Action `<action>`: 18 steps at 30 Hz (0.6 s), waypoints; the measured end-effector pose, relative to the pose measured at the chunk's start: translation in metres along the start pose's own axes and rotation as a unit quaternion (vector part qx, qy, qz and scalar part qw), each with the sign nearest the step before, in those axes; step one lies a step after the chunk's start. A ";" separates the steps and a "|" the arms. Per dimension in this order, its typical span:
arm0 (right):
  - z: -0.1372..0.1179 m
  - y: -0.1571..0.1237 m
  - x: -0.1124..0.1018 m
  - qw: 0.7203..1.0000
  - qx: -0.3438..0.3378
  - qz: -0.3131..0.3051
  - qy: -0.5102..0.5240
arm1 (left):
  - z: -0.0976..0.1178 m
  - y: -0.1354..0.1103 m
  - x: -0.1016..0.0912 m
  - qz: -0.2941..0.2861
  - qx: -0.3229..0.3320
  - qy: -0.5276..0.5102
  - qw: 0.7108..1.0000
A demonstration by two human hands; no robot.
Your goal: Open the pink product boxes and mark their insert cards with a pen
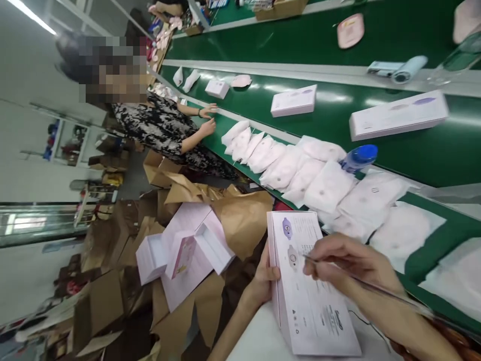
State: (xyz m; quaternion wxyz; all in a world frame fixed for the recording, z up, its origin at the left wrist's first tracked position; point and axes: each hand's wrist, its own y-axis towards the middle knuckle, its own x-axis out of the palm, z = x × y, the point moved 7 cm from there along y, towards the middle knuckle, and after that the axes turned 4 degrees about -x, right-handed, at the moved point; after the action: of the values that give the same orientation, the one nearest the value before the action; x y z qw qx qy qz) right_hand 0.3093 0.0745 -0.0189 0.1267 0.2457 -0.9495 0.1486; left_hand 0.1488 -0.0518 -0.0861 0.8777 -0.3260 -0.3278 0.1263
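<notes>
A white printed product box (311,311) leans near my lap, with pictures of a purple and a grey device on its face. My left hand (265,276) grips its left edge, thumb over the side. Above the printed face, my right hand (338,258) pinches a thin, dark, pointed tool (361,282). Its tip is close to the grey device picture; I cannot tell whether it touches. Part of the tool is hidden by the fingers. Beside my right hand, several white wrapped packets (321,193) lie in rows on the green bench (423,286).
A blue-capped bottle (358,158) stands among the packets. White boxes (398,115) lie on the green belt (330,120). Open white boxes (214,248) and brown paper (244,218) fill the left, with cartons (101,306) beyond. Another person (158,125) stands at the bench.
</notes>
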 end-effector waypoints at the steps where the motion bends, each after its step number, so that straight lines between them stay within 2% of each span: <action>1: -0.005 0.000 0.020 0.999 -0.012 -0.030 0.003 | 0.001 -0.009 -0.002 0.003 0.010 -0.002 1.000; 3: -0.010 -0.002 0.044 0.999 -0.032 -0.040 -0.018 | 0.003 -0.026 -0.006 0.009 0.024 -0.007 1.000; 5: -0.013 -0.009 0.054 0.997 -0.057 -0.023 -0.054 | 0.002 -0.040 -0.010 0.006 0.034 -0.004 0.999; 11: -0.026 -0.046 0.070 0.972 -0.141 -0.013 -0.187 | -0.005 -0.062 -0.003 -0.068 0.040 -0.002 0.997; 15: -0.036 -0.070 0.077 0.954 -0.199 0.010 -0.222 | -0.006 -0.071 0.007 -0.109 0.076 -0.033 0.991; 18: -0.042 -0.081 0.085 0.945 -0.229 0.013 -0.232 | -0.009 -0.079 0.007 -0.117 0.094 -0.045 0.988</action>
State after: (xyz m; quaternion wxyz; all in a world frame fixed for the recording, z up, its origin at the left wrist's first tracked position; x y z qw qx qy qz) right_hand 0.2852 -0.0154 0.0645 -0.0462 0.2255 -0.9641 -0.1326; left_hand 0.1607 -0.1132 -0.0363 0.8976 -0.1959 -0.3893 0.0671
